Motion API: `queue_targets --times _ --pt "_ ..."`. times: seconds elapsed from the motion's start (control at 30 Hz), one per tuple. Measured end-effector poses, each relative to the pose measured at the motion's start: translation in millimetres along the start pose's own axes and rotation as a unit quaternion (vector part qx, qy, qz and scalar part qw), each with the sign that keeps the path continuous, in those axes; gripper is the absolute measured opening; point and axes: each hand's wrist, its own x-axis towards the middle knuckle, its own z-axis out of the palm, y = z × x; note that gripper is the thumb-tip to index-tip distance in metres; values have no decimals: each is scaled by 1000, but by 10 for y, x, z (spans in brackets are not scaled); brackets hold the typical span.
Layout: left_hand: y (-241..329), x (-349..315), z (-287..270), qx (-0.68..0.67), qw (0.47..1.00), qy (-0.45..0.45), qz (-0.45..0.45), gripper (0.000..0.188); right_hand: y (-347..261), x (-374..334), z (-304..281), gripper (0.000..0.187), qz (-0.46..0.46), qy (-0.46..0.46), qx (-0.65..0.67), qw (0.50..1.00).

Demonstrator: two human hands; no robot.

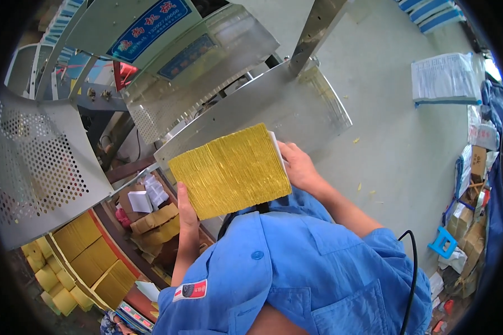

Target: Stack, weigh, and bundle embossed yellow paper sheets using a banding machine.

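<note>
A thick rectangular block of gold, closely ridged sheets [229, 170] is held tilted in front of my chest, between both hands. My left hand [186, 205] grips its lower left edge, with the thumb up along the side and the other fingers hidden. At the opposite end, my right hand [299, 166] closes on the block's right side, next to a white flat piece [278, 146] that shows along that edge. Just beyond the block lies the machine's metal table [251, 106], under a clear guard [223, 44].
A perforated metal panel [39, 162] stands at the left. Below it, more gold stacks [92, 254] fill a shelf near boxes and scraps [153, 218]. On the floor at right are a white wrapped bundle [446, 78] and a blue plastic stool [442, 242]. A black cable [414, 268] hangs by my right arm.
</note>
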Motion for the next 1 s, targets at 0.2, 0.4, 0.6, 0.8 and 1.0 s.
queue_targets --times 0.2,0.4,0.6,0.8,1.0 --pt "-70 29 -54 16 1000 18 18 61 -21 104 -60 56 37 -25 -33 998" --pt "-23 24 -8 24 999 -7 31 61 -139 139 -61 51 57 -16 -105 993" --pt "-74 51 -27 10 999 0 35 61 -83 91 -40 37 -28 23 -53 998" --pt "-86 64 -49 30 999 7 38 59 -130 -84 -87 38 78 -10 305 949" --pt "-11 57 10 17 999 -14 30 58 -323 -169 -161 45 -37 -6 304 952"
